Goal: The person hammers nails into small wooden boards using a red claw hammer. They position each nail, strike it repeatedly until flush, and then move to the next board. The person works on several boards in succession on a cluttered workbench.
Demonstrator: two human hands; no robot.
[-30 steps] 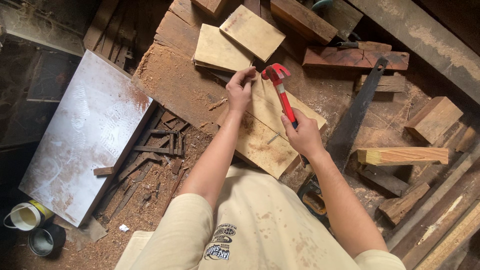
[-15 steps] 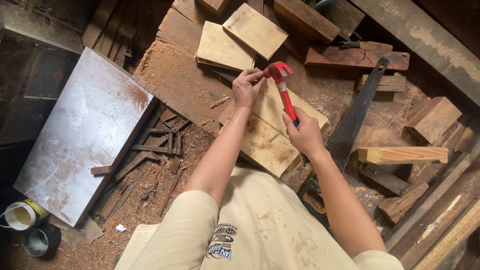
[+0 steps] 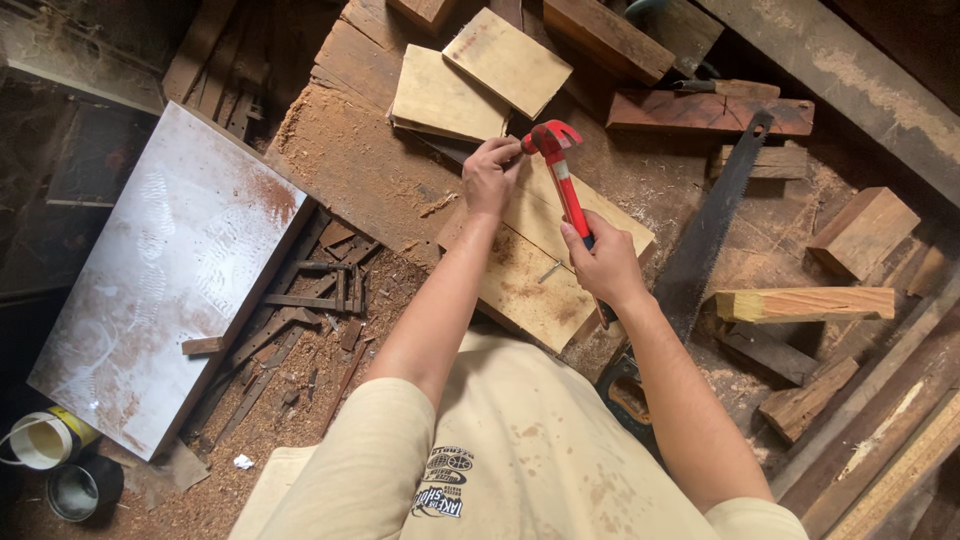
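Note:
My right hand (image 3: 600,262) grips the handle of a red claw hammer (image 3: 557,160), whose head sits just right of my left hand (image 3: 492,175). My left hand pinches something small, too small to make out, at the far edge of a pale wooden board (image 3: 530,270) lying on the sawdust-covered workbench (image 3: 350,170). A loose nail (image 3: 549,270) lies on the board beside my right hand.
Two pale square boards (image 3: 470,80) lie beyond my hands. A handsaw (image 3: 710,230) lies to the right, among wood offcuts (image 3: 805,302) and blocks (image 3: 862,230). A large white sheet (image 3: 170,270) leans at left, with paint tins (image 3: 60,460) below it.
The hammer head has stayed near my left hand; my hands shifted only slightly along the board's far edge.

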